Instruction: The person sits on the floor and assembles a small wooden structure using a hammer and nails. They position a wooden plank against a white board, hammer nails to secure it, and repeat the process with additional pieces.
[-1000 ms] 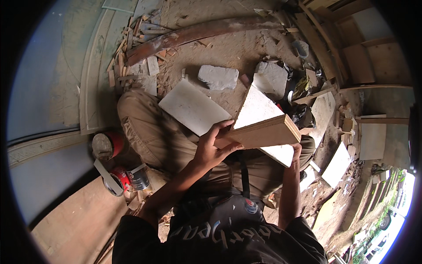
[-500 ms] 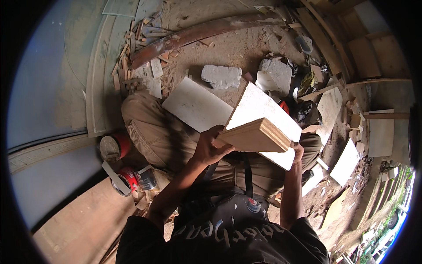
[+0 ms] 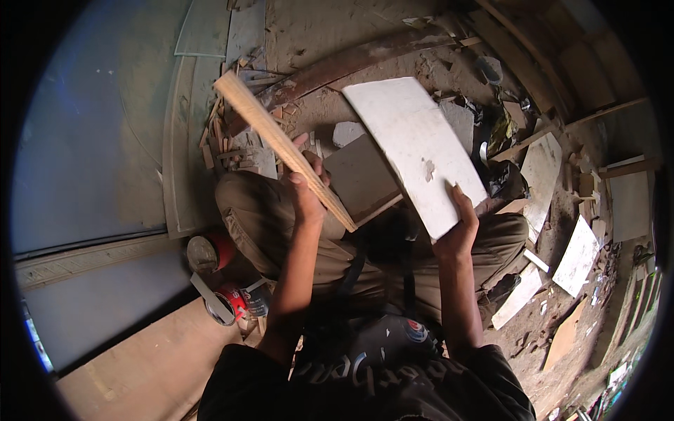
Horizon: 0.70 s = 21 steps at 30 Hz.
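A white panel (image 3: 414, 147), a pale tan wooden strip (image 3: 281, 144), khaki trousers (image 3: 260, 217).

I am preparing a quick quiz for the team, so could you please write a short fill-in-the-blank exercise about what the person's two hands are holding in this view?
1. The left hand grips a long pale wooden strip that slants up toward the person's ____.
2. The right hand holds a flat white rectangular board by its ____ end.
3. Between the two pieces, a grey square panel rests on the person's ____.
4. The round red tin sits on the ground to the person's ____.

Missing words: left; near; lap; left
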Each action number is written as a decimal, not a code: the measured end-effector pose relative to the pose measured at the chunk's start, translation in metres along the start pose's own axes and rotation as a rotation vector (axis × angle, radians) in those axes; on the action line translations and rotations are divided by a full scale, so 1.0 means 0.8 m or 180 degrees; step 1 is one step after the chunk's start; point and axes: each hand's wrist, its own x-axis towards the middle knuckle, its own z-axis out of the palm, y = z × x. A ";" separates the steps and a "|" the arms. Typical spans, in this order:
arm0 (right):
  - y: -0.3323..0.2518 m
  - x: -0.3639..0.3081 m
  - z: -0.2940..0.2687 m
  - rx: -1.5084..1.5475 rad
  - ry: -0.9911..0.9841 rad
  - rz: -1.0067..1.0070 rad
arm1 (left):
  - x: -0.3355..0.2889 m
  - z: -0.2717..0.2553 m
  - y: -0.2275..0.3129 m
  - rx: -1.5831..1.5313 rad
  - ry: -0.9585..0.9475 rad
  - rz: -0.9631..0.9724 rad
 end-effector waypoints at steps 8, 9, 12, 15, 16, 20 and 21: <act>-0.018 0.021 -0.057 -0.0430 0.0542 -0.0516 | 0.021 -0.033 -0.002 -0.1028 -0.0435 0.0264; -0.020 0.015 -0.057 -0.0087 0.0571 -0.0436 | 0.021 -0.030 -0.004 -0.0899 -0.0421 0.0361; -0.019 0.000 -0.074 -0.0010 0.0376 -0.0417 | 0.029 -0.028 -0.012 -0.0564 -0.0386 0.0612; -0.009 -0.044 -0.062 -0.0057 0.0349 -0.0343 | 0.031 -0.023 -0.019 -0.0572 -0.0283 0.0784; -0.006 -0.055 -0.052 -0.0232 0.0328 -0.0326 | 0.035 -0.023 -0.019 -0.0597 -0.0247 0.0931; -0.003 -0.108 0.002 -0.0697 -0.0096 0.0217 | 0.043 -0.002 -0.002 -0.0592 -0.0297 0.1316; -0.001 -0.115 0.015 -0.0715 -0.0120 0.0278 | 0.044 0.003 0.002 -0.0588 -0.0312 0.1390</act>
